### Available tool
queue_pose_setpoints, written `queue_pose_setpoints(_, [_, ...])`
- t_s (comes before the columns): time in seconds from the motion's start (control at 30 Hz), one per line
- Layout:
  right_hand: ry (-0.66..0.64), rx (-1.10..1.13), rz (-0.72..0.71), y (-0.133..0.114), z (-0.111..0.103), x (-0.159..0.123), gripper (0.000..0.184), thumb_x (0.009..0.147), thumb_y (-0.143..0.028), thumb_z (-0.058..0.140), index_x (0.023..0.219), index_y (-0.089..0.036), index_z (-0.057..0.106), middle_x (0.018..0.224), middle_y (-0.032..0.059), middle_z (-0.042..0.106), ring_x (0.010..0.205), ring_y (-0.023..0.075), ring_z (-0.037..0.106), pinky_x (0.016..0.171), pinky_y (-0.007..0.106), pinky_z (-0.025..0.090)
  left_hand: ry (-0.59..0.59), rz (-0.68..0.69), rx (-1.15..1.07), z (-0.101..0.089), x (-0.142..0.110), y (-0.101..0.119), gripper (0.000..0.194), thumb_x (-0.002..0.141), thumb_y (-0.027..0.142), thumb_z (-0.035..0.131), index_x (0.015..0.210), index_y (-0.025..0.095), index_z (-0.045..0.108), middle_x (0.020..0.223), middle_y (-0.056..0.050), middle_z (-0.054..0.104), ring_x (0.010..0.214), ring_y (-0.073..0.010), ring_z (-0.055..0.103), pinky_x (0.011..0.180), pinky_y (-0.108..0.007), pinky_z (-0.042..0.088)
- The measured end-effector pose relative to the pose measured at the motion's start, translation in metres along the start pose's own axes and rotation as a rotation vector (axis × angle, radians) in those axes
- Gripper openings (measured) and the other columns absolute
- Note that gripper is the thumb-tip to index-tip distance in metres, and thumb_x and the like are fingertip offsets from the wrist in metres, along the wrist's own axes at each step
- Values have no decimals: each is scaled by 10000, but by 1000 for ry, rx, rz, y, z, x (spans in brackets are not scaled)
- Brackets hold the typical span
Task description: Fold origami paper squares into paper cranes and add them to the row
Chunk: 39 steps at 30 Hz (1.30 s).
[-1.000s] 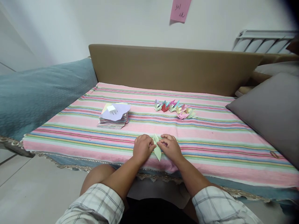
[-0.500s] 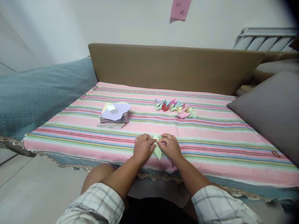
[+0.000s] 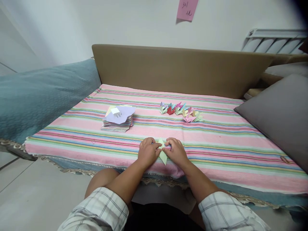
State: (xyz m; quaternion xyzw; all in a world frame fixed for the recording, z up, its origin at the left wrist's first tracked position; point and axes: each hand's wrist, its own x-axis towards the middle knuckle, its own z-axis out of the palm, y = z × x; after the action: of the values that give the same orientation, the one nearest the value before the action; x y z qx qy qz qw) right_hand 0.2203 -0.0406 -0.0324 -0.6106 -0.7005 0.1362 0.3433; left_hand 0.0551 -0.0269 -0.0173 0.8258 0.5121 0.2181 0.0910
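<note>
I have the paper (image 3: 164, 158) pinched near its middle between both hands: the thumb and forefinger of my left hand (image 3: 149, 150) close on its left side, those of my right hand (image 3: 176, 152) on its right, the thumb tips nearly meeting. It is pale green and folded long and narrow, its far point showing just past my fingers, its near point slanting toward me. The striped cloth (image 3: 146, 128) spreads under it; whether the two touch, I cannot tell. Nearer me than the paper runs the cloth's front edge, with lace (image 3: 158, 183) below. Open cloth stretches to either side of the paper, beyond my wrists. Farther back and left of the paper sits the stack (image 3: 119, 122), ragged at its edges, a white plug (image 3: 115, 111) on top. Behind the paper and slightly right, the cranes (image 3: 178, 111) crowd together, a band of stripes between. Well behind the paper stands the board (image 3: 173, 70); far right of it, the cushion (image 3: 276, 115) bounds the room.
</note>
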Motion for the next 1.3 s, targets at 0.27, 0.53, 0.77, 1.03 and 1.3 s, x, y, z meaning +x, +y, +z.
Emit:
queue_pose_setpoints(0.27, [-22,54,-7,6,0,3,81,732,-264,580,797,-229,548,1050,40,595,990,214,508,884,366,375,-8,-16,4,0,0,0,264,755,298,646,1016,312,676,967,-35,537,998,-218,474,878,-372,362])
queue_pose_setpoints(0.53, [-14,-31,3,6,3,3,265,724,-264,578,983,-218,610,1084,59,579,1017,226,490,912,379,382,42,-35,41,1,-2,1,346,737,311,662,1083,315,642,986,-40,512,993,-220,458,869,-362,363])
queue_pose_setpoints(0.77, [-27,-45,8,5,3,3,338,730,-269,595,1061,-247,662,1125,78,556,1043,252,472,956,415,369,21,-69,103,0,-2,3,548,746,362,633,1266,267,488,1059,-71,518,1040,-253,438,919,-405,328])
queue_pose_setpoints(1.03, [-85,430,71,-4,-3,4,242,709,-224,562,948,-214,594,874,24,633,823,174,579,778,339,467,10,-116,-55,-6,2,3,382,708,378,647,1061,241,598,994,-49,554,1002,-243,488,894,-382,346])
queue_pose_setpoints(1.3, [-134,1037,163,-18,-5,5,389,657,-281,673,1007,-234,510,825,-9,613,764,132,589,718,264,462,-42,-54,-468,-16,0,1,209,767,360,553,660,185,592,704,-2,588,723,-147,543,697,-259,397])
